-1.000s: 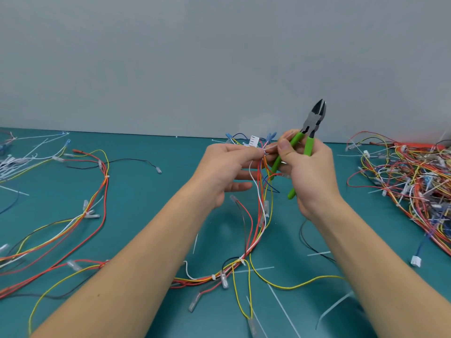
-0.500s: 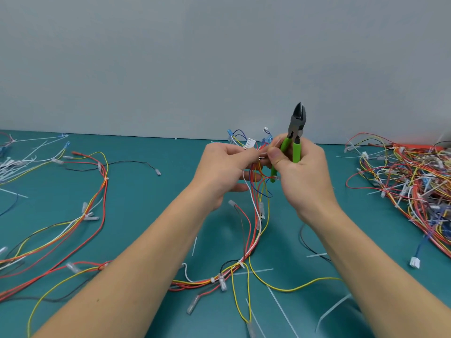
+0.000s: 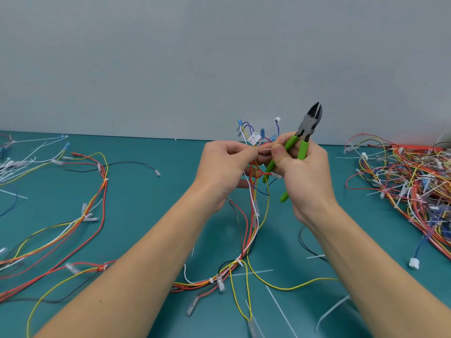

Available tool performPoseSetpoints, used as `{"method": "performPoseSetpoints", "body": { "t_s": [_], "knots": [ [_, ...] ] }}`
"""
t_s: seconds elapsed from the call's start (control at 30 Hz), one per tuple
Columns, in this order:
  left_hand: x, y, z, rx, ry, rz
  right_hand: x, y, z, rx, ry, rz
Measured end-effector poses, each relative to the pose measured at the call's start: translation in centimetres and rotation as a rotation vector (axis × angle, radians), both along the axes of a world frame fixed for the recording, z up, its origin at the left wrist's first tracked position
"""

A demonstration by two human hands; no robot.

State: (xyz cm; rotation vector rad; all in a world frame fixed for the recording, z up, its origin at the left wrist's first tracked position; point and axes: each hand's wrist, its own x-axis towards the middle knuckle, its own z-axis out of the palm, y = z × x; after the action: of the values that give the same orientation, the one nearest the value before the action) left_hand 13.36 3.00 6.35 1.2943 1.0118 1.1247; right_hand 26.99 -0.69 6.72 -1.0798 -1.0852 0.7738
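Harness bench, tie step.

My left hand (image 3: 224,164) holds the upper end of the red, yellow and white wire harness (image 3: 253,215) lifted off the teal surface (image 3: 146,215). Its fingers are curled, with thumb and forefinger pinching the bundle just below the white plastic connector (image 3: 253,137). The rest of the harness hangs down and trails over the surface toward me.

My right hand (image 3: 302,172) does two jobs. Thumb and forefinger pinch what looks like the tail of a thin white cable tie (image 3: 264,150), close against the left fingertips. The other fingers wrap the green-handled diagonal cutters (image 3: 308,123), parked in the palm, nose up, jaws together or nearly so.

Judgement: the tie is being cinched and is not yet trimmed.

Notes for doing it well:
- Gather every wire inside the left pinch so none strays outside the loop.
- Pull the tail straight, in line with the tie head; snug, without biting the insulation.
- Mind the cutter nose: the blue terminal sleeves (image 3: 262,132) stand just beside it.
- Only then swing the cutters down and trim flush at the head.

The heap of tangled multicoloured harnesses (image 3: 402,181) lies well apart on the right. White tie offcuts (image 3: 334,307) lie near my right forearm.
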Motion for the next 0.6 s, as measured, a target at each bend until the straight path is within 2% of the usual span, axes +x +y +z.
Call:
{"method": "performPoseSetpoints", "body": {
  "t_s": [0.2, 0.37, 0.6],
  "knots": [
    [-0.7, 0.4, -0.2, -0.175, -0.090, -0.247, 1.0, -0.2, 0.9, -0.136, 0.236, 0.141],
    [-0.5, 0.4, -0.3, -0.198, -0.122, -0.236, 1.0, -0.1, 0.9, -0.139, 0.250, 0.126],
    [-1.6, 1.0, 0.5, -0.283, -0.258, -0.225, 2.0, 0.2, 1.8, -0.182, 0.178, -0.039]
  ]
}}
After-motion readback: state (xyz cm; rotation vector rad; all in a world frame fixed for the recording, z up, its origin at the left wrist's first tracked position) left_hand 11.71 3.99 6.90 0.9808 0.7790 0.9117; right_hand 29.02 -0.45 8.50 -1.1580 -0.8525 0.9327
